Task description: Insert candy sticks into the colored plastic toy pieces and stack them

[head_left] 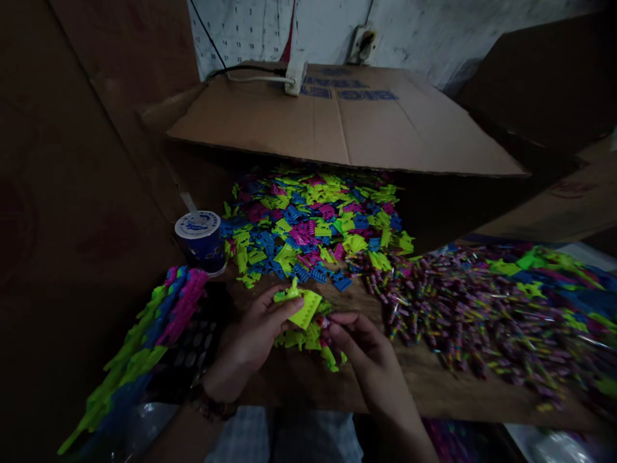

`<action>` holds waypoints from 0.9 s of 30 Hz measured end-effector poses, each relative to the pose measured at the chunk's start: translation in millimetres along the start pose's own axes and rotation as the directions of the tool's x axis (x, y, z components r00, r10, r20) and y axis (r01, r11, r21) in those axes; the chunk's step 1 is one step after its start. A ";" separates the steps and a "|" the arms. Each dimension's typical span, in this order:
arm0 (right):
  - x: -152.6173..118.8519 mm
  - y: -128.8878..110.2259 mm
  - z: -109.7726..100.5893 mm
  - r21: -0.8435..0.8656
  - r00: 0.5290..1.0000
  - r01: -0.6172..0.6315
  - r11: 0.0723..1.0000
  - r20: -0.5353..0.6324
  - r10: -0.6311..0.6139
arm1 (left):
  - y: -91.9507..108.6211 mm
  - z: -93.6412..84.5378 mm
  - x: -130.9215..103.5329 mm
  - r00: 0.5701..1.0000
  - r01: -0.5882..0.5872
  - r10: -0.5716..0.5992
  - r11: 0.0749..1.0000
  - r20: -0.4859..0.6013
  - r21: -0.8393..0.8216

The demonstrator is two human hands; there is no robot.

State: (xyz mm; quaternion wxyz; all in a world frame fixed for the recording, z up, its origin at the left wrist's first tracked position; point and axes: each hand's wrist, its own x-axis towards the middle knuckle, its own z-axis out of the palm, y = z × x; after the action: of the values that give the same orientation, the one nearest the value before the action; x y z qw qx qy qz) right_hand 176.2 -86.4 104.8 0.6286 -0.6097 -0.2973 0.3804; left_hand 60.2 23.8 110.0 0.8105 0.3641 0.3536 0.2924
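"What do we have in hand?"

"Our left hand (258, 334) grips a yellow-green plastic piece (308, 311) between thumb and fingers, above the wooden table (419, 379). Our right hand (364, 341) pinches a small reddish piece (322, 320) just beside it."

"Any writing?"

"Blue capitals on the cardboard flap (385, 132): we read BIG (upside down to us). Calendar (231, 32): 14, 15, 16 legible. Print on the cup (202, 247): we can't make it out."
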 end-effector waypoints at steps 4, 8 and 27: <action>-3.2 2.4 1.6 0.002 0.999 0.045 0.999 -0.024 -0.045 | 1.3 3.1 -3.8 0.997 0.048 -0.048 0.999 0.064 0.005; -5.8 8.3 0.1 0.022 0.994 0.104 0.994 0.033 -0.105 | 1.7 2.7 -5.9 0.991 0.086 -0.083 0.996 0.105 -0.020; -19.2 50.7 5.4 -0.465 0.747 0.585 0.664 -0.009 -0.665 | -2.8 0.2 -6.8 0.978 0.143 -0.153 0.986 0.143 0.081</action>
State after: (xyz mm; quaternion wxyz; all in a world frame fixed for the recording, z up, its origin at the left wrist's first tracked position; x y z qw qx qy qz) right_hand 155.5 -101.3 56.6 0.5924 -0.6249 -0.5084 0.0086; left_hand 57.1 17.2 110.3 0.8408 0.3859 0.3284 0.1906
